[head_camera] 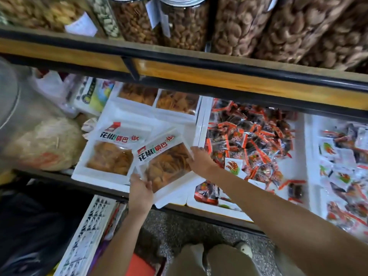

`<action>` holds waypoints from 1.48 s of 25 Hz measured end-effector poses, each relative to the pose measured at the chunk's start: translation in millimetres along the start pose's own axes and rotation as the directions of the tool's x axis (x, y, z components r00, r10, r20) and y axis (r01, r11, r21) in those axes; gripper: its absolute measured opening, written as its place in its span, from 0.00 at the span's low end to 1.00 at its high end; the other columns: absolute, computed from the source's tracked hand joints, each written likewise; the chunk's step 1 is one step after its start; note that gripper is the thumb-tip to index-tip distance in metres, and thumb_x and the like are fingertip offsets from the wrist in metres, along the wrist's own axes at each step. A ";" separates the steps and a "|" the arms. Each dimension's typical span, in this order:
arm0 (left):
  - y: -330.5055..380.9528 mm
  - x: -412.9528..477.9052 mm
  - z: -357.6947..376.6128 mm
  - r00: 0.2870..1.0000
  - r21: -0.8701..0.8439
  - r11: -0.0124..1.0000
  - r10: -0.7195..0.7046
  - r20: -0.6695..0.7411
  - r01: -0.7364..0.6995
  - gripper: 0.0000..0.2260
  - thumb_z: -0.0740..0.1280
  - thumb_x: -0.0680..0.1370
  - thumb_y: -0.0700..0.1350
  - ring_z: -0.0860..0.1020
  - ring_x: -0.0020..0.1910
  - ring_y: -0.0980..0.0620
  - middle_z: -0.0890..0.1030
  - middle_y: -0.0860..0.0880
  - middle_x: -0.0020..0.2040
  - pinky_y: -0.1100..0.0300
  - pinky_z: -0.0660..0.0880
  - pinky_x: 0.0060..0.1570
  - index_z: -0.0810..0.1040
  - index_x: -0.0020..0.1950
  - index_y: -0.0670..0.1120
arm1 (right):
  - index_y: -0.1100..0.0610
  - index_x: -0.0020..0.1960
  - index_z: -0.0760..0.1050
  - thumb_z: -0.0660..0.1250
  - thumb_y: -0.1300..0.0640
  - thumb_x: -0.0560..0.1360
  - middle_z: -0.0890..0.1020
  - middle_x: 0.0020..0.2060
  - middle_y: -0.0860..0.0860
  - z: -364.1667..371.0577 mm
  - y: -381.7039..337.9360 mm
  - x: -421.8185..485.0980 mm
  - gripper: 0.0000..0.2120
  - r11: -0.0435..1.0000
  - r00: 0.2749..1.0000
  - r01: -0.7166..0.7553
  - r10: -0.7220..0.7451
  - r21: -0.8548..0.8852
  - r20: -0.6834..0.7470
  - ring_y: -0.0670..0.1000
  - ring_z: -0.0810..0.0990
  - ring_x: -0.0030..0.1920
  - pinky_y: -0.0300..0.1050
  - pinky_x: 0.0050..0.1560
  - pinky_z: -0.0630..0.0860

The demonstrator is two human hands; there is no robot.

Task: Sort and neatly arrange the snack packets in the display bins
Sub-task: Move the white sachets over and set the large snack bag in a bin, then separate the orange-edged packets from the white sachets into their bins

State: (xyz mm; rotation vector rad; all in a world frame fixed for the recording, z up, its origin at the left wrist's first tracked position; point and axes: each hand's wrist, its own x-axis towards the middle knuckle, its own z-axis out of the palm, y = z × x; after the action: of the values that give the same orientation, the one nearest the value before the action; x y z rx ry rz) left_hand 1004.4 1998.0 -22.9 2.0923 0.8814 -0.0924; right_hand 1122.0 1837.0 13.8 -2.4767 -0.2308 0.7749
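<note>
A white snack packet with a clear window of orange crisps (165,166) lies tilted over the front of the left white bin (83,176). My left hand (140,191) grips its near left corner. My right hand (199,159) holds its far right edge. A matching packet (111,150) lies flat to its left, and two more (157,98) lie behind. The middle bin (201,124) holds several small red and black packets (254,144). A bin at the right holds several white mixed packets (342,162).
A wooden shelf edge (219,76) overhangs the bins, with clear jars of nuts (249,26) on it. A bag of pale shreds (45,144) sits at the left. A white patterned box (85,236) stands on the floor below, beside my legs (209,259).
</note>
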 end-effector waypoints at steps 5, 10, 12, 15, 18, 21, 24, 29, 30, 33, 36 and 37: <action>22.8 -21.4 11.9 0.921 0.312 0.923 0.307 -0.241 -0.226 0.20 0.69 0.72 0.33 0.69 0.55 0.30 0.71 0.31 0.56 0.37 0.69 0.53 0.71 0.62 0.33 | 0.56 0.69 0.64 0.55 0.61 0.80 0.68 0.63 0.53 1.2 77.4 -60.8 0.17 0.981 0.992 0.088 -0.072 0.173 -0.100 0.53 0.71 0.62 0.42 0.60 0.68; 69.7 -63.7 85.6 0.739 0.255 0.698 0.659 0.139 -0.670 0.10 0.65 0.76 0.34 0.72 0.52 0.48 0.72 0.47 0.52 0.57 0.71 0.49 0.74 0.55 0.44 | 0.56 0.70 0.62 0.58 0.62 0.79 0.67 0.68 0.55 -20.9 204.1 -98.0 0.20 0.977 0.963 -0.185 0.202 0.108 -0.179 0.55 0.70 0.65 0.48 0.64 0.69; 77.2 -76.3 126.6 0.703 0.234 0.675 0.592 0.394 -0.699 0.11 0.62 0.80 0.40 0.71 0.58 0.49 0.70 0.49 0.59 0.59 0.69 0.54 0.72 0.62 0.47 | 0.56 0.72 0.60 0.60 0.62 0.78 0.64 0.71 0.55 -30.6 233.6 -99.3 0.23 0.973 0.965 -0.223 0.229 0.059 -0.127 0.57 0.70 0.66 0.49 0.65 0.67; 81.4 -78.8 175.6 0.700 0.323 0.675 0.408 0.585 -0.664 0.25 0.64 0.80 0.46 0.57 0.75 0.50 0.58 0.50 0.76 0.53 0.60 0.71 0.59 0.75 0.50 | 0.54 0.75 0.54 0.61 0.58 0.79 0.61 0.73 0.54 -37.0 249.6 -88.2 0.28 0.983 0.984 -0.174 0.176 0.054 -0.040 0.56 0.65 0.70 0.50 0.69 0.63; 81.7 -77.5 189.1 0.713 0.381 0.667 0.332 0.617 -0.640 0.28 0.66 0.78 0.51 0.55 0.76 0.49 0.56 0.50 0.77 0.51 0.61 0.71 0.60 0.75 0.50 | 0.53 0.77 0.49 0.61 0.54 0.79 0.57 0.75 0.54 -35.6 247.7 -69.2 0.32 0.994 0.991 -0.102 0.098 0.042 0.090 0.56 0.59 0.74 0.51 0.72 0.60; 73.2 -84.0 182.8 0.704 0.389 0.629 0.385 0.597 -0.673 0.29 0.70 0.74 0.56 0.66 0.70 0.46 0.67 0.48 0.69 0.48 0.67 0.65 0.67 0.71 0.50 | 0.56 0.75 0.56 0.63 0.51 0.78 0.64 0.72 0.55 -33.0 251.1 -54.6 0.30 1.000 0.993 -0.012 0.015 -0.022 0.120 0.57 0.65 0.70 0.52 0.68 0.66; 66.6 -91.1 179.4 0.758 0.466 0.620 0.368 0.538 -0.631 0.27 0.73 0.73 0.47 0.67 0.69 0.45 0.69 0.48 0.67 0.47 0.65 0.64 0.68 0.70 0.49 | 0.57 0.69 0.66 0.66 0.48 0.76 0.73 0.64 0.54 -35.7 255.3 -50.8 0.25 0.997 0.994 0.053 -0.047 -0.064 0.098 0.55 0.73 0.62 0.49 0.61 0.72; 78.4 -89.4 185.2 0.764 0.495 0.601 0.353 0.540 -0.627 0.13 0.70 0.74 0.43 0.72 0.62 0.50 0.73 0.51 0.61 0.49 0.63 0.61 0.75 0.58 0.47 | 0.57 0.55 0.73 0.64 0.50 0.77 0.81 0.51 0.54 -43.3 259.9 -56.3 0.11 0.994 0.995 0.084 -0.087 0.065 0.057 0.53 0.79 0.48 0.44 0.45 0.75; 76.3 -89.3 185.0 0.746 0.482 0.592 0.354 0.564 -0.646 0.13 0.70 0.75 0.43 0.72 0.62 0.51 0.73 0.52 0.61 0.50 0.63 0.60 0.76 0.58 0.48 | 0.58 0.51 0.73 0.63 0.51 0.78 0.81 0.48 0.54 -46.1 261.6 -59.0 0.10 0.993 0.996 0.082 -0.085 0.087 0.031 0.53 0.79 0.45 0.45 0.44 0.76; 70.2 -91.9 184.8 0.690 0.446 0.546 0.413 0.594 -0.710 0.08 0.68 0.76 0.43 0.74 0.57 0.51 0.74 0.55 0.55 0.55 0.62 0.52 0.79 0.54 0.50 | 0.56 0.45 0.69 0.61 0.53 0.79 0.77 0.36 0.50 -56.4 270.1 -70.8 0.08 0.982 0.998 0.048 -0.040 0.181 -0.044 0.50 0.76 0.35 0.41 0.33 0.71; 68.0 -92.2 183.8 0.663 0.395 0.548 0.477 0.577 -0.737 0.05 0.69 0.75 0.40 0.76 0.50 0.51 0.74 0.54 0.48 0.53 0.69 0.48 0.79 0.49 0.48 | 0.54 0.45 0.67 0.61 0.53 0.79 0.74 0.33 0.46 -67.3 279.9 -85.2 0.06 0.945 0.983 0.026 0.034 0.327 -0.179 0.46 0.73 0.32 0.37 0.30 0.65; 68.1 -92.7 182.9 0.666 0.364 0.572 0.507 0.547 -0.735 0.04 0.70 0.74 0.39 0.76 0.47 0.51 0.74 0.53 0.47 0.51 0.73 0.45 0.79 0.48 0.46 | 0.55 0.46 0.67 0.61 0.53 0.79 0.74 0.33 0.46 -69.9 284.0 -90.7 0.06 0.931 0.970 0.025 0.066 0.364 -0.235 0.47 0.73 0.32 0.39 0.31 0.67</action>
State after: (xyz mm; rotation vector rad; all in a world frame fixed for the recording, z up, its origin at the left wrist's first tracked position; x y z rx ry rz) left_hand 1020.1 1785.9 -61.2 2.6921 -0.2479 -0.4082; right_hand 1088.8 1538.6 -45.9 -2.1918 0.0296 0.4627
